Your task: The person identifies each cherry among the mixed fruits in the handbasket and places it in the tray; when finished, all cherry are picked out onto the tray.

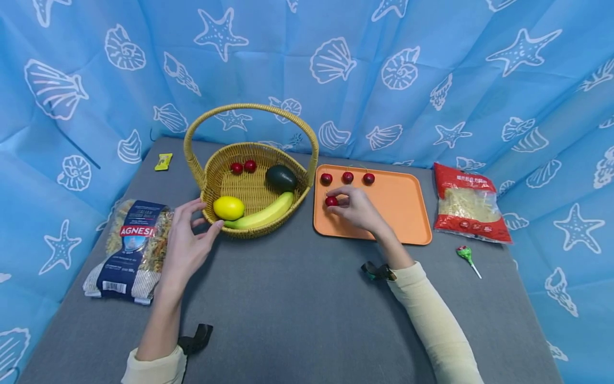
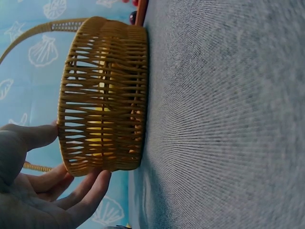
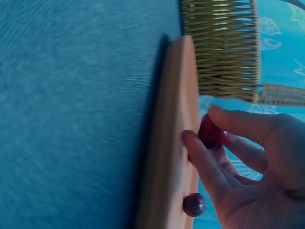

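In the head view, my right hand (image 1: 357,209) pinches a dark red cherry (image 1: 331,201) between thumb and fingers, low over the left part of an orange tray (image 1: 398,208). Three more cherries (image 1: 347,177) lie in a row along the tray's back. My left hand (image 1: 189,242) grips the near left rim of a wicker basket (image 2: 105,100), its thumb at the rim and its fingers bent against the side. Inside the basket are a yellow lemon (image 1: 228,208), a banana (image 1: 263,214), a dark green avocado (image 1: 281,178) and two cherries (image 1: 243,167).
Left of the basket lies an Agnesi pasta bag (image 1: 129,250), with a small yellow packet (image 1: 163,161) behind it. A red pasta bag (image 1: 470,205) and a green lollipop (image 1: 467,258) lie right of the tray. A blue curtain (image 1: 288,69) hangs behind the grey table (image 1: 288,309).
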Tool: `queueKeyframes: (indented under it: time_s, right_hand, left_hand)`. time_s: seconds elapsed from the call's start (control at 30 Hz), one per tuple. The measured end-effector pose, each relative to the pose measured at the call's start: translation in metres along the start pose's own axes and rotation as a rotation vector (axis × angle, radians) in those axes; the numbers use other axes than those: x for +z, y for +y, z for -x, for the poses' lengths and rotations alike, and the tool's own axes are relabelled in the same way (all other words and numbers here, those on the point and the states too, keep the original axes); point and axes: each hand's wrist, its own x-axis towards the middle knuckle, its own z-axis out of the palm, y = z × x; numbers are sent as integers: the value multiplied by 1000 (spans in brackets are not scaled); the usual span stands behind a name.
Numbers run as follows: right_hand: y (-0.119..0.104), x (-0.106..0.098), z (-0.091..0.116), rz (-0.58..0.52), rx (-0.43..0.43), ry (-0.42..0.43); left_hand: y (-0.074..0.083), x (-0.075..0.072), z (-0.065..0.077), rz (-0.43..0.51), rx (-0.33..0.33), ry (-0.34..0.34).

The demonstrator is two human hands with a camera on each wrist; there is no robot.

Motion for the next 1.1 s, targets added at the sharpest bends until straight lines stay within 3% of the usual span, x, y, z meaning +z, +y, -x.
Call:
queueKeyframes:
  time_s: [0.53, 0.8, 0.93, 1.1]
  right_hand:
    - [6, 15, -11, 120, -26, -25]
    - [1, 9, -7, 84, -12, -31]
    - [-9, 1, 0, 50, -13, 14]
    - [-33, -9, 8, -47, -96, 96]
  left_hand:
    - [0, 0, 0, -5, -4, 8]
    - [1, 0, 0, -7, -6, 16]
    - [1, 0, 0, -5, -2, 12]
    - [0, 0, -1, -2, 3, 5]
